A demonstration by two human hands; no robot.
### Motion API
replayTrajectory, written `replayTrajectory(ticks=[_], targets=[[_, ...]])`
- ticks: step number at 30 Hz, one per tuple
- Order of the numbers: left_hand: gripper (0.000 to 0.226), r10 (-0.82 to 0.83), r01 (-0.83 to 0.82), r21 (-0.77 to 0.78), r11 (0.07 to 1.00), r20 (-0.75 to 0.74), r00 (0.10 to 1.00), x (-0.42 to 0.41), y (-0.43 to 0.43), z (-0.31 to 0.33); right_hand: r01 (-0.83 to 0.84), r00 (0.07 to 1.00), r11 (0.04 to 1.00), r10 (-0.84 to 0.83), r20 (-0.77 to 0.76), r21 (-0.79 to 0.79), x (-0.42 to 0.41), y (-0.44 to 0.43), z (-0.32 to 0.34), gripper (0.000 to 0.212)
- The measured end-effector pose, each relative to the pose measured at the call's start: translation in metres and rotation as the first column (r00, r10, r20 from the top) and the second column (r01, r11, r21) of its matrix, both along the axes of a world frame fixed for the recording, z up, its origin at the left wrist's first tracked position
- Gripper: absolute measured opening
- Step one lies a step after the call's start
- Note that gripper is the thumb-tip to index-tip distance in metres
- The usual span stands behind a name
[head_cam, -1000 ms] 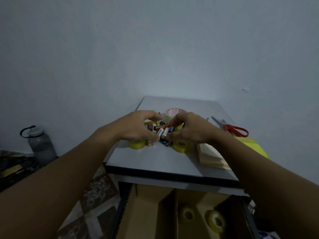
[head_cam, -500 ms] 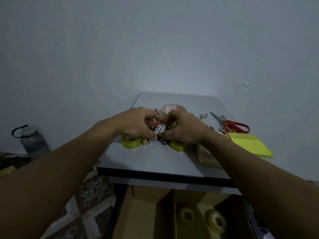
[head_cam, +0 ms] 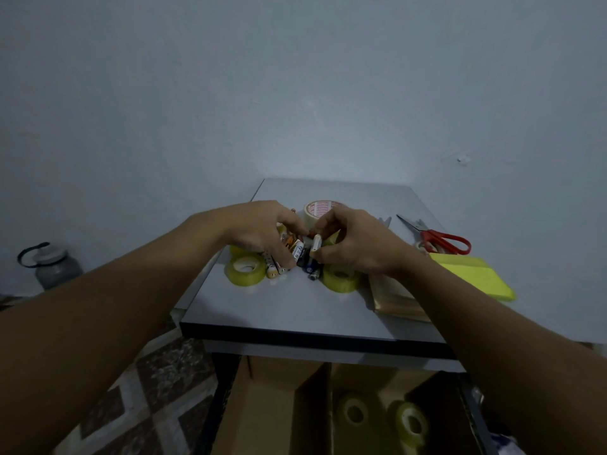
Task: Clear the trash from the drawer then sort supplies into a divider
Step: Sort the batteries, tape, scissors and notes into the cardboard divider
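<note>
Both hands worked the batteries on the table point(head_cam: 295, 310), with the divider point(head_cam: 279, 405) open below its near edge.
The left hand point(head_cam: 259, 229) curled over the heap of batteries point(head_cam: 300, 254) at mid-table and gripped several. The right hand point(head_cam: 354, 244), just beside it, pinched a white battery point(head_cam: 316, 247) between thumb and fingertips, with its long axis near upright. I judged the divider's empty left compartment lay straight toward the person, nearer the left hand.

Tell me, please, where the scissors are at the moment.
In the head view, the scissors lie on the table's right side, just behind the yellow notepad and to the right of the right hand, which pinches a battery.
</note>
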State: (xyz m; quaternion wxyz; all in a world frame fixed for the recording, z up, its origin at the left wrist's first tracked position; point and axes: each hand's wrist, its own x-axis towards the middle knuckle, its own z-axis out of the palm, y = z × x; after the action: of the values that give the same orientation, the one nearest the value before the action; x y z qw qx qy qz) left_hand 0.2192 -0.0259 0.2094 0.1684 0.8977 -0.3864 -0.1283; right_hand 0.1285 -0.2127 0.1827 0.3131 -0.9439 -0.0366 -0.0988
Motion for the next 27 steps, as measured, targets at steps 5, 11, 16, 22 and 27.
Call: replayTrajectory(ticks=[5, 11, 16, 22, 27], targets=[[0.056, -0.026, 0.022, 0.065, 0.998, 0.064, 0.998, 0.005, -0.006, -0.003, 0.006, 1.000, 1.000, -0.006, 0.000, 0.014, 0.002, -0.002, -0.001, 0.049], [0.051, -0.051, 0.042, 0.052, 0.998, 0.172, 0.984, 0.006, -0.009, -0.009, -0.008, 1.000, 1.000, 0.008, -0.003, 0.028, 0.001, -0.004, -0.002, 0.047], [0.050, -0.063, 0.056, 0.036, 0.998, 0.236, 0.970, 0.006, -0.008, -0.013, -0.020, 1.000, 0.999, 0.019, 0.014, 0.032, 0.000, -0.005, -0.003, 0.043], [0.052, -0.079, 0.071, 0.044, 0.996, 0.201, 0.976, 0.005, -0.006, -0.010, -0.012, 1.000, 1.000, 0.011, 0.029, 0.027, 0.003, -0.007, -0.004, 0.045], [0.044, -0.093, 0.088, 0.033, 0.996, 0.217, 0.972, 0.005, -0.006, -0.009, -0.017, 0.999, 0.999, 0.015, 0.036, 0.045, 0.004, -0.007, -0.004, 0.044]])
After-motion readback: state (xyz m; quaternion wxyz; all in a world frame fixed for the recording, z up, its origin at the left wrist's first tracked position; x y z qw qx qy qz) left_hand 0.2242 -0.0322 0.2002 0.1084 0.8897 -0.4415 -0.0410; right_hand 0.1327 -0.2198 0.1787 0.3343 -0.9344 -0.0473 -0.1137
